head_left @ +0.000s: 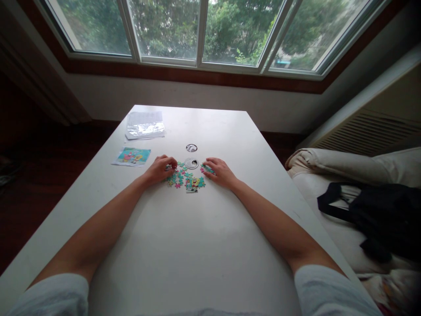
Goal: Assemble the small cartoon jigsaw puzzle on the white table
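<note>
Loose jigsaw puzzle pieces [178, 179] in teal, pink and green lie in a small pile at the middle of the table. Just right of the pile is a joined section of the puzzle [195, 182] with a yellow cartoon figure. My left hand [160, 169] rests at the pile's left side, its fingers curled down among the pieces; whatever is between the fingertips is hidden. On the other side, my right hand [219, 171] has its fingers apart, touching several pink and teal pieces [207, 168] on the table.
Two round inserts, a grey one [191, 163] and a smaller one [191, 148], are behind the pieces. A cartoon picture sheet [133, 156] and a clear plastic packet [145, 124] lie on the white table [197, 245]. A dark bag [384, 215] sits on the sofa [309, 188] at right.
</note>
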`<state>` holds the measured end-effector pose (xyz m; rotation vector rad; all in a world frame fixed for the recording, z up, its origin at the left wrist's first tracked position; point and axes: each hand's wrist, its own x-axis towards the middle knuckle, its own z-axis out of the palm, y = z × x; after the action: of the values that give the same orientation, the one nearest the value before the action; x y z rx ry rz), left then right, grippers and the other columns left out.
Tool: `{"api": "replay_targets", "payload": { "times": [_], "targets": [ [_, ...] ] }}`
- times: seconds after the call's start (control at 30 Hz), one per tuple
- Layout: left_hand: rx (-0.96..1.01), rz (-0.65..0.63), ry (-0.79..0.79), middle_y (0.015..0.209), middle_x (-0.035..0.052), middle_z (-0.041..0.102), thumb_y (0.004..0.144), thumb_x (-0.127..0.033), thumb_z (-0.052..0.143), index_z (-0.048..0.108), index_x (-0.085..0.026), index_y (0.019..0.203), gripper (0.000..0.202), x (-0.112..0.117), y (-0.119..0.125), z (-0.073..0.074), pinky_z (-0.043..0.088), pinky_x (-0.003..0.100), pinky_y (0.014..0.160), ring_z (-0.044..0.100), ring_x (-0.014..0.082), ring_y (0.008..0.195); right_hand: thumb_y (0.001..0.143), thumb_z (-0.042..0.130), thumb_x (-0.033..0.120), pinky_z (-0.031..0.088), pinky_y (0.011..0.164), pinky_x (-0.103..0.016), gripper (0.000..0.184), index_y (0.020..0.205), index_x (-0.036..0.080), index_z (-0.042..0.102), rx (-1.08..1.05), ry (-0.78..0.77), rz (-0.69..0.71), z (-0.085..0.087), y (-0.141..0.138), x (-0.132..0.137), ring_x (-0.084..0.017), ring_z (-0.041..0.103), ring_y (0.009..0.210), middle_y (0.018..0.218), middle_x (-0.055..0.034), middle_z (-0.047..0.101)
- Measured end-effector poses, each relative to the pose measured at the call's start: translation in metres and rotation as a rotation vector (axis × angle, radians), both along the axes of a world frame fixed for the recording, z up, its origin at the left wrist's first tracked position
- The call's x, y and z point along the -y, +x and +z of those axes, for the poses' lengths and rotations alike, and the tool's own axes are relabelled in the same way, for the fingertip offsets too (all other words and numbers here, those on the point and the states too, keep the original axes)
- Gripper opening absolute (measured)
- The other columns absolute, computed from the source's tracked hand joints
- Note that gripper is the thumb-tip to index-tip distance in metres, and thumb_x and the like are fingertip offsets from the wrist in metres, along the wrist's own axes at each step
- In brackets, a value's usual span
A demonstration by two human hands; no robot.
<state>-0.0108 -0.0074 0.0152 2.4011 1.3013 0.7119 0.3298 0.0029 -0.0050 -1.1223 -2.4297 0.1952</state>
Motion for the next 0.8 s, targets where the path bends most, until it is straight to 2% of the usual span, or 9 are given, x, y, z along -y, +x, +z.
{"api": "replay_targets", "payload": {
  "times": [0.17, 0.3, 0.43, 0.57, 0.8],
  "targets": [
    [0.07, 0.045, 0.008, 0.092, 0.0032, 0.07, 0.087, -0.031, 0.06, 0.07, -0.024, 0.108, 0.024, 0.0, 0.003, -0.002, 0.048, 0.035, 0.088, 0.063, 0.0203, 0.087, 0.099, 0.058, 0.044, 0.04, 0.114, -0.051, 0.036, 0.13, 0.026, 0.065, -0.036, 0.063, 0.049, 0.01, -0.009, 0.012, -0.029, 0.051, 0.134, 0.142, -0.0118, 0.059],
    [0.114, 0.049, -0.009, 0.088, 0.0029, 0.069, 0.087, -0.032, 0.062, 0.071, -0.024, 0.107, 0.023, 0.003, 0.01, 0.001, 0.049, 0.033, 0.081, 0.062, 0.0189, 0.081, 0.1, 0.056, 0.043, 0.041, 0.111, -0.05, 0.03, 0.124, 0.028, 0.068, -0.058, 0.04, 0.245, 0.019, -0.021, 0.028, -0.028, 0.056, 0.128, 0.135, -0.0097, 0.065],
    [0.15, 0.046, -0.019, 0.091, 0.0051, 0.07, 0.088, -0.032, 0.062, 0.074, -0.024, 0.107, 0.024, 0.007, 0.018, 0.005, 0.051, 0.033, 0.08, 0.062, 0.0208, 0.088, 0.099, 0.059, 0.044, 0.044, 0.105, -0.045, 0.028, 0.12, 0.028, 0.069, -0.026, -0.013, 0.399, 0.024, -0.029, 0.038, -0.026, 0.06, 0.117, 0.124, -0.0097, 0.069],
    [0.185, 0.017, -0.054, 0.092, 0.0051, 0.069, 0.089, -0.032, 0.061, 0.074, -0.024, 0.107, 0.024, 0.012, 0.025, 0.006, 0.051, 0.032, 0.076, 0.061, 0.0206, 0.09, 0.096, 0.063, 0.046, 0.046, 0.097, -0.043, 0.028, 0.114, 0.026, 0.07, 0.006, -0.008, 0.385, 0.022, -0.03, 0.037, -0.026, 0.059, 0.11, 0.118, -0.011, 0.067],
    [0.272, 0.01, -0.101, 0.08, -0.0005, 0.063, 0.083, -0.03, 0.065, 0.065, -0.021, 0.092, 0.012, 0.019, 0.041, 0.008, 0.044, 0.027, 0.067, 0.056, 0.0142, 0.073, 0.098, 0.059, 0.043, 0.044, 0.093, -0.04, 0.022, 0.102, 0.023, 0.067, 0.021, 0.006, 0.371, 0.022, -0.025, 0.031, -0.024, 0.056, 0.1, 0.106, -0.0094, 0.065]
  ]
}}
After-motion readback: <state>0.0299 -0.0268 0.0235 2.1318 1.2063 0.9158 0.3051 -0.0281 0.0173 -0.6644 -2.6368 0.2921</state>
